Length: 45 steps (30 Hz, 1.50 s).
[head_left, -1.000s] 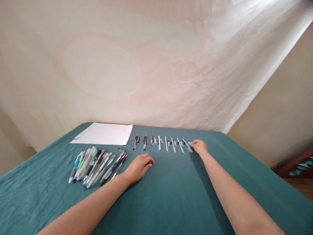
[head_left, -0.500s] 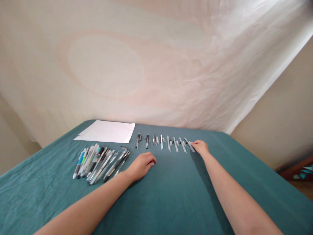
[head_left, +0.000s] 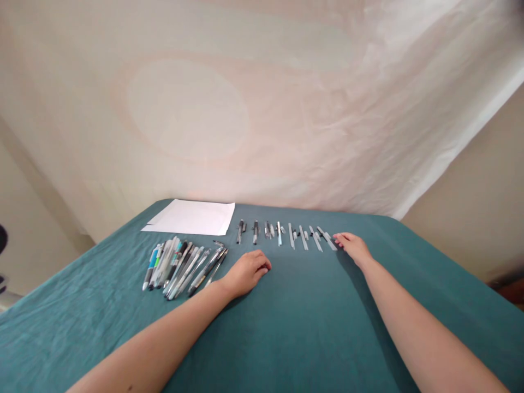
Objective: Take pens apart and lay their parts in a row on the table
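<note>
My right hand [head_left: 354, 246] is just right of the last pen [head_left: 327, 238] in a row, its fingers stretched out and holding nothing. That pen lies tilted, with a small cap-like piece beside it. My left hand [head_left: 249, 271] rests on the cloth below the row, fingers curled in and no object showing in them. To its left lies a loose pile of pens [head_left: 182, 267], mostly clear, grey and black, some with blue or green parts. The row also holds a black pen [head_left: 255, 233], a pale blue-white pen [head_left: 279, 233] and several translucent ones.
White paper sheets [head_left: 192, 217] lie overlapping at the back left of the table. A green cloth [head_left: 303, 327] covers the tabletop. Behind it hangs a pale curtain [head_left: 266, 109] reaching down to the table's back edge.
My right hand has let go of the rightmost pen and drawn slightly away to the right. My left hand stays in its place. The whole view has shifted a little.
</note>
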Each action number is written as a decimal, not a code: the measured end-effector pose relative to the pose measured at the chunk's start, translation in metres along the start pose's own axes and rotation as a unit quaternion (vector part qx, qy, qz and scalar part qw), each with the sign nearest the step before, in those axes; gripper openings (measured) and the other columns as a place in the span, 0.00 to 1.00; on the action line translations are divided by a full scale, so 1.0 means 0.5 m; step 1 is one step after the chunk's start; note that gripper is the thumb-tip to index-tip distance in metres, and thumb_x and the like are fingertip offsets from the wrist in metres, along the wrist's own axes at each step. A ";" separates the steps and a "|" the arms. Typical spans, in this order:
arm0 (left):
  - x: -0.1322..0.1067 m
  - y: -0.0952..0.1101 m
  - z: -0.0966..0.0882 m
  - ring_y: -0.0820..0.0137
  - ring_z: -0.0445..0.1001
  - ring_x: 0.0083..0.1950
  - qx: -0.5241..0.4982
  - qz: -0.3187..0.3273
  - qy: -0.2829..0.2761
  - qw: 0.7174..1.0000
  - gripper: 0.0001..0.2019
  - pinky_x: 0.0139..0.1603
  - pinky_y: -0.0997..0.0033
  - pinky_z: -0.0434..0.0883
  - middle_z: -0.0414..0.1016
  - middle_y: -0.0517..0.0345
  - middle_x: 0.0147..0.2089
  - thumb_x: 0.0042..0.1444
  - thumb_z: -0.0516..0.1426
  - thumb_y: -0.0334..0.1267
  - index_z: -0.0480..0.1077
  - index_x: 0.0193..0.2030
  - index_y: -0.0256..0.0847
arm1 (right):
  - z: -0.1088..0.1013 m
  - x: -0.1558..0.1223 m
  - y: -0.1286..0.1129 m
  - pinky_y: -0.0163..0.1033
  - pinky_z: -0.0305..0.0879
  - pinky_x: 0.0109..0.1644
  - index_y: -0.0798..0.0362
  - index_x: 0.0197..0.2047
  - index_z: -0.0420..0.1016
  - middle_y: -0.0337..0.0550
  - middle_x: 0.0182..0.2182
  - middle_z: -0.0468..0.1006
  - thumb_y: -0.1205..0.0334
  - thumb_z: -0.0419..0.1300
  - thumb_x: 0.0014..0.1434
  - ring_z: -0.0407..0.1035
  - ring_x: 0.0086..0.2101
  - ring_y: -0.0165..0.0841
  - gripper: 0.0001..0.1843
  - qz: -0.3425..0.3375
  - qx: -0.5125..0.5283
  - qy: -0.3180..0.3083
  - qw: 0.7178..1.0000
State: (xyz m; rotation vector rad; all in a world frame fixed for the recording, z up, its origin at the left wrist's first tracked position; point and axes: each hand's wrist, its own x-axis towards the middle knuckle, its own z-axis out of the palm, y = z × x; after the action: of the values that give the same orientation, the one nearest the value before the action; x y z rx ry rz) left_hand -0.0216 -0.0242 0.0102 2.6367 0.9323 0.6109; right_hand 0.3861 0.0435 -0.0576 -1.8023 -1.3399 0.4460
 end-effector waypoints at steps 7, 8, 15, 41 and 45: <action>-0.002 -0.044 -0.137 0.67 0.70 0.42 0.172 -0.164 0.048 0.970 0.09 0.41 0.72 0.64 0.73 0.57 0.40 0.56 0.50 0.38 0.70 0.38 0.44 | -0.015 -0.040 0.009 0.31 0.60 0.26 0.59 0.42 0.74 0.46 0.30 0.74 0.45 0.55 0.51 0.63 0.24 0.27 0.25 -0.008 0.189 0.027 0.982; -0.008 -0.058 -0.167 0.66 0.70 0.42 0.205 -0.206 0.045 0.956 0.09 0.41 0.70 0.64 0.73 0.56 0.39 0.55 0.50 0.39 0.71 0.38 0.44 | -0.016 -0.039 0.010 0.31 0.59 0.26 0.59 0.41 0.74 0.45 0.29 0.74 0.45 0.56 0.50 0.63 0.24 0.27 0.25 -0.005 0.197 0.024 0.980; -0.062 -0.145 -0.256 0.61 0.73 0.41 0.276 -0.403 -0.136 0.862 0.11 0.38 0.68 0.67 0.76 0.50 0.41 0.44 0.56 0.42 0.73 0.34 0.42 | -0.016 -0.035 0.010 0.30 0.58 0.25 0.58 0.41 0.74 0.44 0.28 0.74 0.45 0.57 0.50 0.61 0.23 0.26 0.25 -0.002 0.197 0.004 0.980; -0.055 -0.174 -0.196 0.55 0.73 0.44 0.292 -0.405 -0.117 0.858 0.17 0.39 0.63 0.69 0.74 0.38 0.45 0.45 0.51 0.33 0.69 0.44 0.34 | -0.026 -0.043 -0.005 0.31 0.59 0.26 0.57 0.40 0.75 0.43 0.28 0.74 0.44 0.57 0.49 0.61 0.23 0.25 0.25 -0.010 0.179 -0.011 0.984; -0.048 -0.137 -0.270 0.61 0.74 0.40 0.172 -0.383 -0.058 0.906 0.16 0.38 0.67 0.69 0.75 0.47 0.38 0.48 0.50 0.37 0.67 0.44 0.35 | -0.025 -0.045 -0.008 0.31 0.59 0.26 0.57 0.39 0.75 0.43 0.27 0.75 0.44 0.57 0.49 0.61 0.22 0.26 0.25 -0.008 0.175 -0.010 0.984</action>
State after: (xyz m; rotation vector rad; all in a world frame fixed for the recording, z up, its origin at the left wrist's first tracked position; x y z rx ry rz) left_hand -0.1389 0.0277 0.0940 2.2248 2.0177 0.0904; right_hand 0.3839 0.0182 -0.0511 -1.4988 -1.2022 0.6488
